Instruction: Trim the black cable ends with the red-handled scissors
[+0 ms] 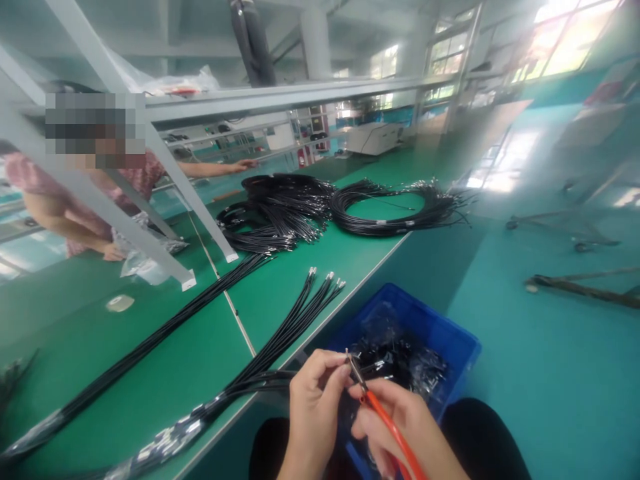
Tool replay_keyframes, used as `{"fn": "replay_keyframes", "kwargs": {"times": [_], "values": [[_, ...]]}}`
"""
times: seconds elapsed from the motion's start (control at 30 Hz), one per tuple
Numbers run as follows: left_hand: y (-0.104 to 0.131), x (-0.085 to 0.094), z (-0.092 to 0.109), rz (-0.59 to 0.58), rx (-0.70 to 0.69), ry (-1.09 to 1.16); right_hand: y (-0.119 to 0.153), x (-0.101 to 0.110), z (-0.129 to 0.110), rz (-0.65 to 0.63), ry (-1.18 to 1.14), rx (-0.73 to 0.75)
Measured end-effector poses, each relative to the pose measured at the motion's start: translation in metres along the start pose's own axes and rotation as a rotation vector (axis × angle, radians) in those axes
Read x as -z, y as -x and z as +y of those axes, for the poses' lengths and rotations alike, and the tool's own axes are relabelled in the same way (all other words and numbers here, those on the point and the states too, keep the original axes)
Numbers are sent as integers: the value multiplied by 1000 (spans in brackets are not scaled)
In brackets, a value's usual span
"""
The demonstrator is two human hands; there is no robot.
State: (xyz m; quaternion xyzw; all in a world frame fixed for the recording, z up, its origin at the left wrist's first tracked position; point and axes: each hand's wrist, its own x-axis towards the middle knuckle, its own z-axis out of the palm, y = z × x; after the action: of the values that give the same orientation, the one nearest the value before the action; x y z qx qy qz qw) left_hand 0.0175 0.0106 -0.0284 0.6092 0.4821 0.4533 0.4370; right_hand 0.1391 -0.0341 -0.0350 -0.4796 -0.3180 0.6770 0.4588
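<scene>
My left hand (317, 400) pinches the end of a thin black cable, its small metallic tip pointing up between thumb and forefinger. Orange-handled pliers (387, 423) are gripped in my right hand (400, 427), with their metal jaws right at that tip. Both hands are close together over the near side of a blue bin (465, 363). To their left, a bundle of black cables (265, 343) with pale ends lies on the green table (200, 360), partly wrapped in clear plastic. Some of its cables run towards my left hand, which hides where they end.
Plastic bags and black parts (400, 353) fill the bin. Another long cable bundle (175, 327) and coiled cables (383, 227) lie on the table. White frame posts (185, 193) rise at left; behind them a person (75, 207) reaches out an arm.
</scene>
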Motion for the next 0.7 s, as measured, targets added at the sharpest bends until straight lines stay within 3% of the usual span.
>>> {"fn": "replay_keyframes", "kwargs": {"times": [0.37,0.53,0.7], "values": [[-1,-1,-6,-71,-29,-115,-1,1,-7,64,19,-78],[-2,-3,-6,-68,-8,-121,-2,10,-2,-35,16,-122],[-4,-6,-8,-23,47,-57,1,20,3,-84,-66,-61]]}}
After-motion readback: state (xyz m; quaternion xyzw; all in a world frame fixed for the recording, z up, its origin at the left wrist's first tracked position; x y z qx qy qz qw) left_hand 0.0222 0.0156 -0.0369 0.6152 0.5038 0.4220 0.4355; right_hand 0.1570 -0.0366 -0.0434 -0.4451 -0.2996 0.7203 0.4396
